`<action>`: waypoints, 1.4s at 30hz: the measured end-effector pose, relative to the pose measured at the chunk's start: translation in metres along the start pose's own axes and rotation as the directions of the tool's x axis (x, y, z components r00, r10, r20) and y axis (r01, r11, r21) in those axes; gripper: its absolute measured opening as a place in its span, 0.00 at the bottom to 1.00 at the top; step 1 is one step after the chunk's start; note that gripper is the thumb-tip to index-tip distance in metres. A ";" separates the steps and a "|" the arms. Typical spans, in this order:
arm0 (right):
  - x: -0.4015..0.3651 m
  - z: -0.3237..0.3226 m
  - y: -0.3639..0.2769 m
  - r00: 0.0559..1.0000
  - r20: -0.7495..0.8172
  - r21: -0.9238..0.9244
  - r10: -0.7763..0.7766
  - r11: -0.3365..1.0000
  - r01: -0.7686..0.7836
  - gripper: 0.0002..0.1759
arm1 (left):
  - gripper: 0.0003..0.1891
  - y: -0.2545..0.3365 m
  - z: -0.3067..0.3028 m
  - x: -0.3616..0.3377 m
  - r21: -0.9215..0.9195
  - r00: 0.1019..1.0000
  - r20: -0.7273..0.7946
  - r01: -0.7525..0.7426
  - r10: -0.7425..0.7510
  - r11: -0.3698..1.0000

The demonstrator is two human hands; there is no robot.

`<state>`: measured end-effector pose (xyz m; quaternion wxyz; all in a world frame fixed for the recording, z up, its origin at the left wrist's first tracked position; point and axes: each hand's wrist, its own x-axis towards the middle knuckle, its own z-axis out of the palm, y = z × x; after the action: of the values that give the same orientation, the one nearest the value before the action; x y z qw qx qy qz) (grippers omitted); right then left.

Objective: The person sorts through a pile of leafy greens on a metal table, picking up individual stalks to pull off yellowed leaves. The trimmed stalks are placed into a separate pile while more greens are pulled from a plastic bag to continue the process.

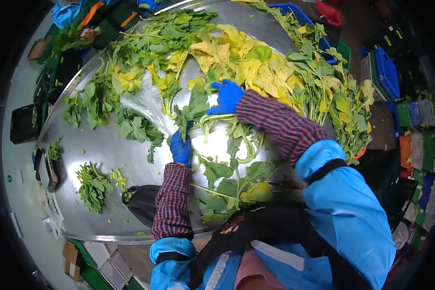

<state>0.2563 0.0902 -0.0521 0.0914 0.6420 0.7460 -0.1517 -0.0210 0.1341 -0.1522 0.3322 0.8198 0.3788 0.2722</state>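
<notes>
My left hand (181, 149), in a blue glove, is closed at the base of some leafy greens (196, 107) near the middle of the metal table. Its fingertips are partly hidden by the leaves. My right hand (228, 97), also blue-gloved, hovers just to the right with its fingers apart, pointing left. Under it lie pale green stalks (246, 147). A crumpled clear plastic bag (147, 104) lies left of the held greens. Loose green leaves (217, 171) are spread close to my body. A knife-like tool (285, 184) lies at their right, partly covered.
Yellowed leaves (256, 65) and green bunches (169, 31) heap along the far side of the metal table (77, 145). A small trimmed bunch (93, 187) sits at the left. Blue crates (386, 72) stand at the right. Another person's hand (89, 35) holds greens at the upper left.
</notes>
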 end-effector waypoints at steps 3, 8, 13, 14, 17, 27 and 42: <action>-0.044 0.002 0.030 0.993 -0.096 -0.031 -0.066 0.998 0.063 0.37 | 0.16 0.023 -0.001 0.006 -0.036 0.999 0.028 -0.045 0.046 0.998; -0.126 0.002 0.075 0.998 -0.066 -0.132 -0.008 0.991 -0.001 0.34 | 0.17 0.027 0.026 0.004 -0.019 0.992 -0.068 -0.105 0.104 0.994; -0.255 0.008 0.148 0.990 -0.136 -0.218 0.046 0.973 -0.076 0.27 | 0.22 0.042 0.005 0.007 0.117 0.989 -0.015 -0.148 0.150 0.982; -0.280 0.011 0.165 0.989 -0.007 -0.263 0.147 0.954 -0.144 0.26 | 0.21 0.038 0.009 0.008 0.120 0.989 -0.036 -0.141 0.146 0.983; -0.345 0.043 0.207 0.928 0.074 -0.324 0.364 0.889 -0.323 0.24 | 0.20 0.028 0.017 0.006 0.136 0.985 -0.103 -0.127 0.142 0.982; -0.210 -0.016 0.049 0.851 -0.492 0.303 0.184 0.953 -0.031 0.47 | 0.08 0.117 0.018 0.033 -0.214 0.972 -0.202 0.076 -0.120 0.974; -0.217 -0.296 0.106 0.661 -0.624 0.773 0.417 0.207 0.600 0.17 | 0.16 0.260 -0.054 0.002 -0.880 0.966 -0.131 -0.216 0.221 0.423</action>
<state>0.4129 0.0038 0.2856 -0.6546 0.4926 0.4806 -0.3130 0.0566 0.0255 0.0779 0.6732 0.5681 0.0705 0.4681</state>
